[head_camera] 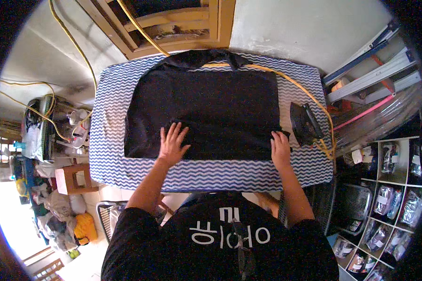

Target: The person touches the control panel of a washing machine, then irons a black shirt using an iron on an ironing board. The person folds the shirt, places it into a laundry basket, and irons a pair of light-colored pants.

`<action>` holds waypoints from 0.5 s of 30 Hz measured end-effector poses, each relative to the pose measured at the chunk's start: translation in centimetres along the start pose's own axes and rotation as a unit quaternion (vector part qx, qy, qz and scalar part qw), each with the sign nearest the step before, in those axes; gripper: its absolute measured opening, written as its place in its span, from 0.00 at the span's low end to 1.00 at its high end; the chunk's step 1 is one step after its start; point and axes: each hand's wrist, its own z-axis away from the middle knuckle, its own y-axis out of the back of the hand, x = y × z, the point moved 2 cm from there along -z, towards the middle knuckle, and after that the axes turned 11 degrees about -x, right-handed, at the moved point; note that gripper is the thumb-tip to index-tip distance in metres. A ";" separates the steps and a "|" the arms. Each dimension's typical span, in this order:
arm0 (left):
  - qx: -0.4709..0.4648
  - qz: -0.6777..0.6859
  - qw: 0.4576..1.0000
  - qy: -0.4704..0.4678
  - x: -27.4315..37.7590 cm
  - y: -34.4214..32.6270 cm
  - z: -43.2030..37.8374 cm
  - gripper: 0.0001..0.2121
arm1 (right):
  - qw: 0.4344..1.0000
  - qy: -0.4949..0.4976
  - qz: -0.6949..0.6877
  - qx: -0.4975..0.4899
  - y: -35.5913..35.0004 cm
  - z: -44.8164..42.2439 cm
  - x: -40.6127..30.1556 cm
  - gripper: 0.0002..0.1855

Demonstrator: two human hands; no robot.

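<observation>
A black garment (211, 102) lies spread over a table covered in blue and white zigzag cloth (211, 175). My left hand (173, 144) rests palm down on its lower left part, fingers apart. At the garment's right edge my right hand (280, 147) has its fingers curled on the fabric, where a small fold sticks up beside them. A black electric iron (305, 123) stands on the zigzag cloth, just right of that hand. Along the far side of the table, a narrower dark part of the garment (193, 59) lies bunched up.
A yellow cord (302, 89) crosses the table's far side and curves around the iron. At the right are a ladder (372, 73) and white shelving (392, 140) with plastic-wrapped packets. A wooden stool (74, 178) and several bags (58, 205) are at the left.
</observation>
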 end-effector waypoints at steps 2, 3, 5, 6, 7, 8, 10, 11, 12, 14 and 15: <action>-0.089 -0.026 0.996 -0.015 -2.5 0.5 0.5 0.32 | 0.997 -0.004 0.075 0.004 -0.8 0.2 0.7 0.20; -0.106 -0.042 0.993 -0.032 -3.3 0.7 0.7 0.33 | 0.993 -0.020 0.114 0.004 -1.0 0.3 1.4 0.21; -0.093 -0.037 0.993 -0.064 -4.2 0.9 0.8 0.32 | 0.992 -0.048 0.112 -0.017 -0.9 0.0 3.5 0.24; -0.108 -0.035 0.991 -0.070 -4.2 0.8 0.8 0.32 | 0.996 -0.058 0.062 0.027 -0.4 0.2 4.6 0.23; -0.045 -0.028 0.995 -0.083 -3.6 0.9 0.9 0.29 | 0.995 -0.093 0.009 0.043 0.2 0.4 5.7 0.22; -0.026 -0.009 0.995 -0.099 -2.7 0.6 0.9 0.27 | 0.987 -0.143 -0.043 0.052 0.6 0.5 6.6 0.21; 0.029 0.027 0.988 -0.149 -0.5 0.3 1.1 0.23 | 0.984 -0.165 -0.032 0.052 1.1 0.3 7.4 0.16; 0.061 0.109 0.980 -0.156 0.9 -0.1 1.0 0.17 | 0.980 -0.192 -0.031 0.032 1.0 0.2 7.5 0.15; 0.069 0.096 0.977 -0.175 2.2 -0.4 1.1 0.16 | 0.973 -0.230 -0.022 0.007 0.8 0.1 7.6 0.14; 0.041 0.063 0.984 -0.159 3.8 -1.1 1.0 0.17 | 0.964 -0.266 -0.018 -0.008 0.0 -0.1 7.2 0.12; 0.036 0.068 0.985 -0.152 4.0 -1.2 0.9 0.17 | 0.968 -0.251 -0.004 0.005 -0.4 -0.4 6.9 0.12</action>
